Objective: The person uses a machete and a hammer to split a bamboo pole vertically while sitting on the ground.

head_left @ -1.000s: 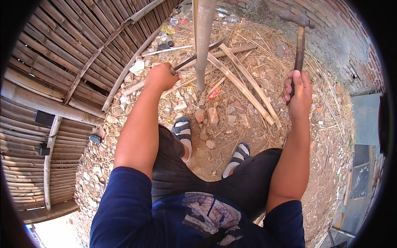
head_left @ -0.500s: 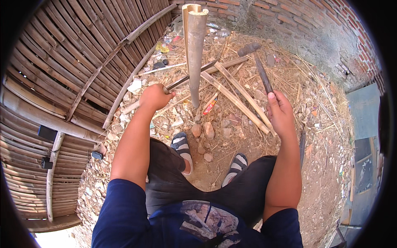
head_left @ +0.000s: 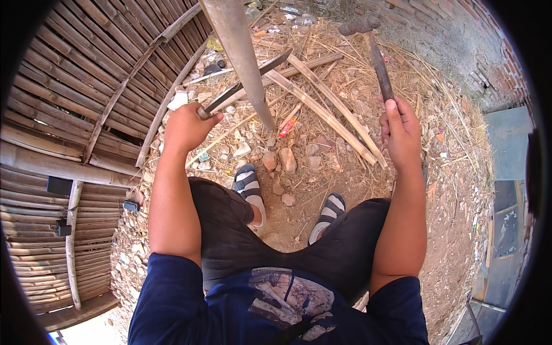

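Observation:
My left hand [head_left: 188,127] is closed round the short handle of a machete [head_left: 276,62]. Its dark curved blade crosses a bamboo pole [head_left: 244,57], showing on both sides of it; whether it sits in a split or passes behind, I cannot tell. The pole stands tilted, its lower end near the ground ahead of my feet and its top cut off by the picture's upper edge. In my right hand [head_left: 401,127] is a hammer [head_left: 379,66], gripped low on its wooden handle, its heavy dark head raised at the far right, apart from pole and blade.
Split bamboo strips [head_left: 325,115] lie on the straw ahead. Stones [head_left: 287,161] and a red wrapper [head_left: 289,125] are scattered before my sandalled feet. A bamboo slat wall [head_left: 103,75] closes the left, a brick wall [head_left: 460,63] the far right, with grey panels [head_left: 506,149] beside it.
The pole has tilted, its split top leaving the picture at the upper left. My left hand has shifted left with the machete. The hammer has moved slightly up and right.

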`<state>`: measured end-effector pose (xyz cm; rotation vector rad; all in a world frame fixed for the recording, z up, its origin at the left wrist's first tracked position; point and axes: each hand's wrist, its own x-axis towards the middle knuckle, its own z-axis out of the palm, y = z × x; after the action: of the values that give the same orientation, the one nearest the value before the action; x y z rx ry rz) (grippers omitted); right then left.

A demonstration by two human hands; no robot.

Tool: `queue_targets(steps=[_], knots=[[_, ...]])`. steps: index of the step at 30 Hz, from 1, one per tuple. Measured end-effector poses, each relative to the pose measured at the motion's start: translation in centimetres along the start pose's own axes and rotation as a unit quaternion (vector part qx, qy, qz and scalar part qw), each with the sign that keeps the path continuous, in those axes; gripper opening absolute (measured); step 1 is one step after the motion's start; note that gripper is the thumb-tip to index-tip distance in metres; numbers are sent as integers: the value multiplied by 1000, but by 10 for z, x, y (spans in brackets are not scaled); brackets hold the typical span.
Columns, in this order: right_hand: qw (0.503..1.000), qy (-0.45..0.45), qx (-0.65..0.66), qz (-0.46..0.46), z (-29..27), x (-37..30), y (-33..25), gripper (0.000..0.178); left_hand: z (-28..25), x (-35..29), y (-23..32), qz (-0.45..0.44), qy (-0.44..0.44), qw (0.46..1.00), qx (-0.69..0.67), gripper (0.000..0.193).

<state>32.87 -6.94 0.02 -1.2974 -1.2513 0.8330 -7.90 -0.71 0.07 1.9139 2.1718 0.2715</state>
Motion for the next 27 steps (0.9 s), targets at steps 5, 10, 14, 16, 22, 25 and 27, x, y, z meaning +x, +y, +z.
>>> queue_targets(steps=[5,10,14,16,22,25,27], knots=[[1000,8,17,18,-3,4,5,41,9,5,-7,10,-7,1000,-18,56],[1000,2,1,30,-7,6,9,42,30,14,10,28,6,999,18,53],[996,22,-87,6,-1,2,9,46,29,8,23,6,3,999,37,49],[983,39,-174,-51,2,-1,8,47,28,10,25,-2,-1,999,43,49],[979,76,-130,-134,27,-17,-21,42,23,11,39,-2,7,999,43,49],[970,92,-134,-179,39,-17,-21,41,20,7,50,-8,1,998,60,48],[971,98,-112,-187,46,-17,-23,40,25,10,47,1,7,998,67,48]])
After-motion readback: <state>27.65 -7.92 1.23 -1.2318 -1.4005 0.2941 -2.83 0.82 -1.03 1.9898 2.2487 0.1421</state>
